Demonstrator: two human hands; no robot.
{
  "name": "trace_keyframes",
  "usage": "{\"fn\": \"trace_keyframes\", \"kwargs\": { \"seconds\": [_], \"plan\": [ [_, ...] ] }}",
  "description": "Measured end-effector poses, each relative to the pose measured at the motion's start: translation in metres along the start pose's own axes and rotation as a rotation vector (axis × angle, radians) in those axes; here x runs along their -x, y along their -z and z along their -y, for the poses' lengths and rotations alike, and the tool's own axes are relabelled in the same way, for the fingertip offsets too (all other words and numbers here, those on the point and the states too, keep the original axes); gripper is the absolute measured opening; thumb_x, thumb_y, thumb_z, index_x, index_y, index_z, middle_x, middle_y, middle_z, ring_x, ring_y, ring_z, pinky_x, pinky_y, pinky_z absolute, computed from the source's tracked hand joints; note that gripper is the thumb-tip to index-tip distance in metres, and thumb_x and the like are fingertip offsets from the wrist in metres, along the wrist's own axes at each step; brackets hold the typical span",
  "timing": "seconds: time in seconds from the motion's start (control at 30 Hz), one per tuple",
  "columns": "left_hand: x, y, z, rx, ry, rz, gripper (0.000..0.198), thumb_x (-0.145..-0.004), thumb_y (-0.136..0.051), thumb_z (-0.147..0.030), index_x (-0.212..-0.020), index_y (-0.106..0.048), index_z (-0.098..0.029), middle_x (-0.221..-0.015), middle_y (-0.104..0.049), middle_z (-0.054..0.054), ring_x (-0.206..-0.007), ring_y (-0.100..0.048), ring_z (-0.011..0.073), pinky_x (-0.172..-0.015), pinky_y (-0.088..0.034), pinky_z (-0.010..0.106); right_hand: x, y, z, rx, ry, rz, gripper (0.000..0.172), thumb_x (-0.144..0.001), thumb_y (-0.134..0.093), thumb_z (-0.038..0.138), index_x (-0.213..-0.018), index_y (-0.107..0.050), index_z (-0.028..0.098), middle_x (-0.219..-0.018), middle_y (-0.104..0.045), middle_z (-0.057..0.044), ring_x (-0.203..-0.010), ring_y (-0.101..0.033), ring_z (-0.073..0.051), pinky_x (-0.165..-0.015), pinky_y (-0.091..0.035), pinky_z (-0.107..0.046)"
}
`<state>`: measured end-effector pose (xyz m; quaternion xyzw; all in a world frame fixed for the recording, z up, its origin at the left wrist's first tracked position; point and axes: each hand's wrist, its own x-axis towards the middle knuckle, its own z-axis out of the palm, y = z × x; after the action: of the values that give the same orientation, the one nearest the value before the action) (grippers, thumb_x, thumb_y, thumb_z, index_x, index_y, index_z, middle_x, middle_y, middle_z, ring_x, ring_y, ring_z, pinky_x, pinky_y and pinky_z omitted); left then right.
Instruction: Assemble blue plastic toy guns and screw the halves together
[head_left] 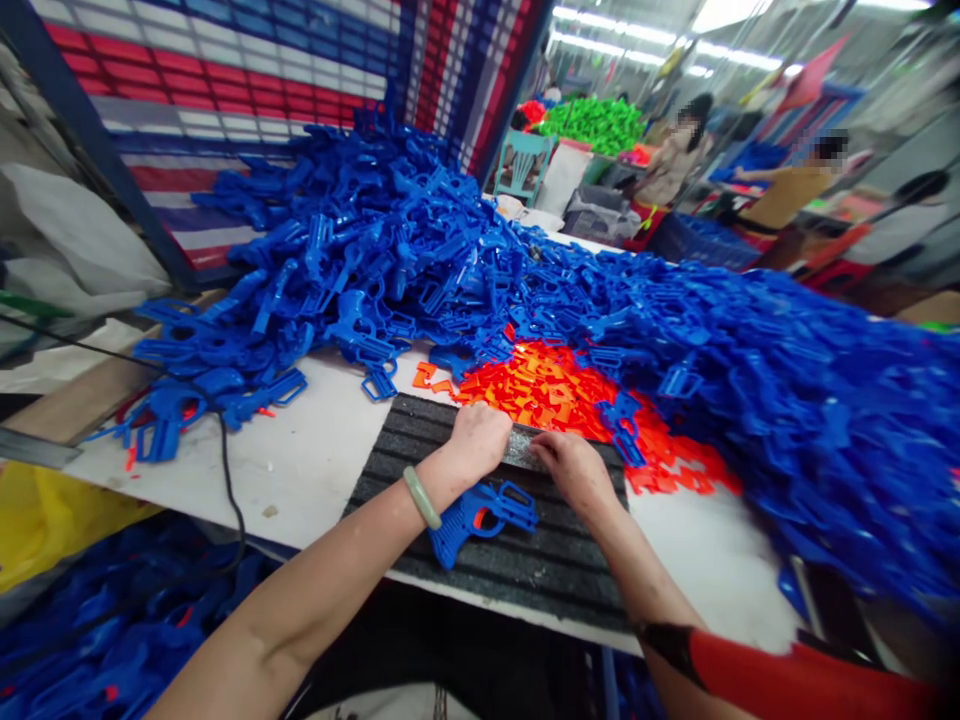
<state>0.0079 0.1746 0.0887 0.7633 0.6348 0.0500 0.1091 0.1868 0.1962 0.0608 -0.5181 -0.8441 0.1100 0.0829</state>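
My left hand (480,440), with a pale green bangle (422,497) on its wrist, is closed at the left end of a small shallow tray (519,462) of tiny shiny metal pieces. What its fingers hold is hidden. At the tray's right end, the fingertips of my right hand (571,468) are pinched together over the pieces; anything between them is too small to make out. Just below the hands, a blue plastic toy gun shell (459,530) with an orange trigger piece lies on a dark ribbed mat (555,570), touched by neither hand's fingers.
Behind the mat lies a pile of small orange plastic pieces (540,385). Blue toy gun shells (420,230) are heaped behind and along the right. A black cable (225,450) hangs at left. A red-and-black object (750,665) crosses my right forearm. People (795,195) sit farther back.
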Motion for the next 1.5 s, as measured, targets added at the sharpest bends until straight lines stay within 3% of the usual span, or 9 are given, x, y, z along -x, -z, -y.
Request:
{"fn": "trace_keyframes", "kwargs": {
  "seconds": [0.2,0.4,0.53,0.67,0.87,1.03,1.13,1.27,1.5],
  "plan": [
    [-0.002,-0.007,0.006,0.103,-0.039,-0.074,0.024,-0.09,-0.05,-0.016,-0.082,-0.073,-0.011,-0.085,-0.07,0.015,-0.098,-0.063,0.0294,-0.086,-0.048,0.04,0.006,-0.003,0.004,-0.123,0.06,-0.117,0.02,-0.092,-0.051,0.023,-0.098,-0.07,0.021,-0.096,-0.074,-0.007,-0.094,-0.067,-0.021,-0.084,-0.05,-0.033],
    [0.003,-0.007,0.013,0.36,-0.059,-0.144,0.021,-0.091,-0.053,-0.02,-0.088,-0.073,-0.015,-0.089,-0.073,0.011,-0.097,-0.064,0.0266,-0.092,-0.047,0.04,0.037,-0.005,0.027,-0.46,0.356,-0.251,0.016,-0.092,-0.056,0.022,-0.103,-0.067,0.024,-0.089,-0.072,-0.003,-0.083,-0.066,-0.017,-0.074,-0.054,-0.029],
    [0.026,-0.004,0.017,0.609,-0.024,-0.204,0.019,-0.091,-0.055,-0.019,-0.098,-0.073,-0.02,-0.101,-0.074,0.003,-0.096,-0.067,0.0168,-0.092,-0.048,0.027,0.055,-0.013,0.047,-0.475,0.612,-0.234,0.015,-0.093,-0.054,0.016,-0.101,-0.065,0.023,-0.087,-0.073,-0.002,-0.079,-0.064,-0.015,-0.072,-0.053,-0.029],
    [0.067,-0.006,0.023,0.834,0.08,-0.228,0.022,-0.091,-0.056,-0.029,-0.1,-0.072,-0.018,-0.093,-0.076,0.002,-0.085,-0.071,0.0152,-0.075,-0.055,0.021,0.064,-0.027,0.062,-0.348,0.754,-0.295,0.008,-0.09,-0.062,0.02,-0.097,-0.065,0.021,-0.088,-0.073,-0.003,-0.077,-0.062,-0.016,-0.071,-0.051,-0.03],
    [0.123,-0.02,0.04,1.397,0.389,-0.096,0.027,-0.078,-0.069,-0.035,-0.096,-0.073,-0.015,-0.086,-0.076,0.004,-0.081,-0.072,0.0184,-0.079,-0.058,0.027,0.072,-0.043,0.068,-0.2,0.746,-0.408,0.01,-0.089,-0.063,0.023,-0.099,-0.067,0.021,-0.084,-0.071,-0.003,-0.076,-0.06,-0.016,-0.07,-0.049,-0.029],
    [0.158,-0.029,0.052,1.458,0.442,-0.079,0.042,-0.074,-0.072,-0.043,-0.106,-0.069,-0.015,-0.09,-0.076,0.005,-0.087,-0.072,0.0207,-0.085,-0.057,0.033,0.074,-0.047,0.066,-0.17,0.689,-0.398,0.012,-0.09,-0.062,0.024,-0.1,-0.068,0.025,-0.084,-0.071,-0.003,-0.078,-0.059,-0.016,-0.071,-0.049,-0.029],
    [0.171,-0.03,0.054,1.441,0.468,-0.061,0.036,-0.074,-0.072,-0.044,-0.094,-0.07,-0.015,-0.083,-0.076,0.005,-0.082,-0.072,0.0208,-0.08,-0.058,0.033,0.073,-0.047,0.066,-0.153,0.685,-0.399,0.011,-0.091,-0.061,0.025,-0.098,-0.07,0.027,-0.082,-0.071,-0.002,-0.077,-0.059,-0.016,-0.07,-0.049,-0.029],
    [0.178,-0.03,0.053,1.342,0.466,-0.036,0.023,-0.077,-0.069,-0.041,-0.081,-0.071,-0.018,-0.081,-0.075,0.004,-0.081,-0.07,0.0189,-0.078,-0.056,0.028,0.072,-0.047,0.069,-0.163,0.691,-0.43,0.011,-0.089,-0.063,0.023,-0.097,-0.07,0.025,-0.081,-0.071,-0.002,-0.076,-0.058,-0.016,-0.07,-0.049,-0.029],
    [0.18,-0.039,0.05,1.412,0.505,-0.023,0.027,-0.08,-0.068,-0.04,-0.096,-0.068,-0.019,-0.086,-0.075,0.003,-0.084,-0.069,0.0181,-0.076,-0.053,0.026,0.065,-0.037,0.058,-0.183,0.699,-0.453,0.019,-0.088,-0.064,0.023,-0.107,-0.069,0.024,-0.084,-0.071,-0.003,-0.078,-0.06,-0.017,-0.072,-0.049,-0.03]
  ]
}}
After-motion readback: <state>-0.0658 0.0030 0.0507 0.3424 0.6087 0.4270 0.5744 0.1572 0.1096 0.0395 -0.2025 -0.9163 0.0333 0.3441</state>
